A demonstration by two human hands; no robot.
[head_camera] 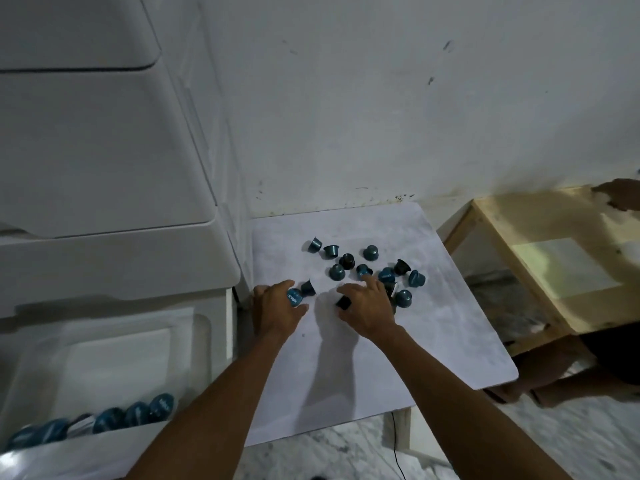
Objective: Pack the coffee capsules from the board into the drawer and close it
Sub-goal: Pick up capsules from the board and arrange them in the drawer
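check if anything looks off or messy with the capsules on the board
Nothing damaged or spilled. The capsules lie scattered on the board, some standing on their rims, some tipped on their sides like the far-left capsule. The left hand grips a blue capsule, the right hand a black capsule.

Capsules (371,252) teal-blue, some black; board (433,323) pale marbled grey; drawer (104,341) white.

Scuffed white wall (381,98), wooden table (540,251) at right, marbled floor (329,455), dim light
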